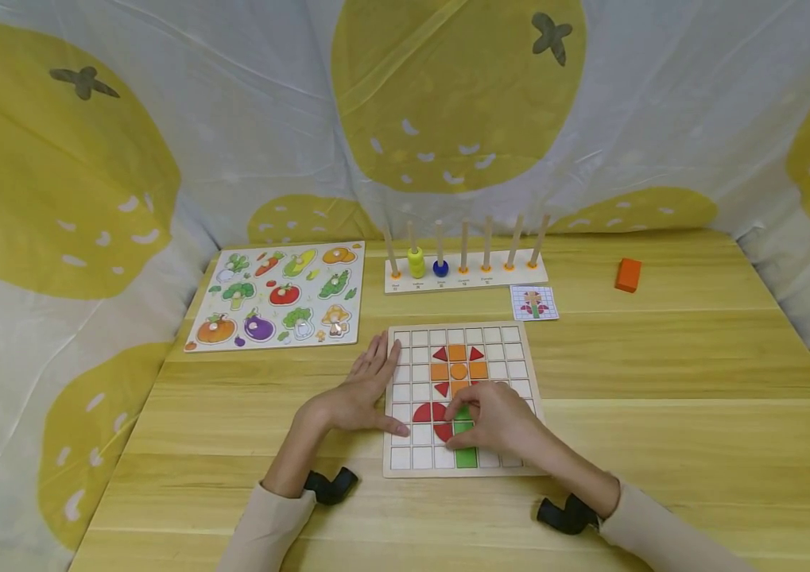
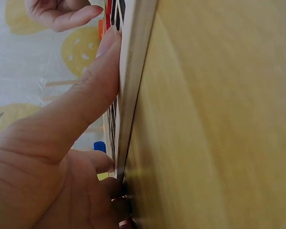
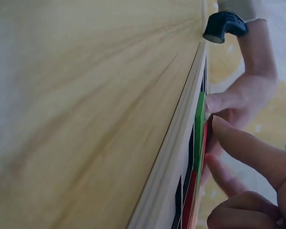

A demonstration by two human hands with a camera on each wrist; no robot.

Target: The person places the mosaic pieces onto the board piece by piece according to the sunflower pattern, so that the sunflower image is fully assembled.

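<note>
The grid board [image 1: 459, 397] lies flat on the table [image 1: 662, 413], near its front edge, between the two hands. The left hand [image 1: 362, 393] rests with straight, slightly spread fingers [image 2: 93, 90] along the board's left edge, its thumb lying on the white squares just left of the red pieces [image 1: 431, 412]. The right hand [image 1: 498, 421] sits on the lower middle of the board; its curled fingers [image 3: 248, 152] touch the top of the green piece [image 1: 464, 437], right beside the red ones. Whether they pinch that piece or only press on it cannot be told.

The board is a pale wooden frame holding a grid of white squares. On it, flat coloured pieces form a flower: orange squares and a circle [image 1: 458, 370] with red triangles at the corners, red rounded shapes lower down, and a green stem running to the bottom row.

Behind the board lie a small pattern card [image 1: 534, 303], a peg rack [image 1: 465, 266] with a yellow and a blue ring, a vegetable puzzle [image 1: 279, 295] to the left, and an orange block [image 1: 628, 275] far right.
</note>
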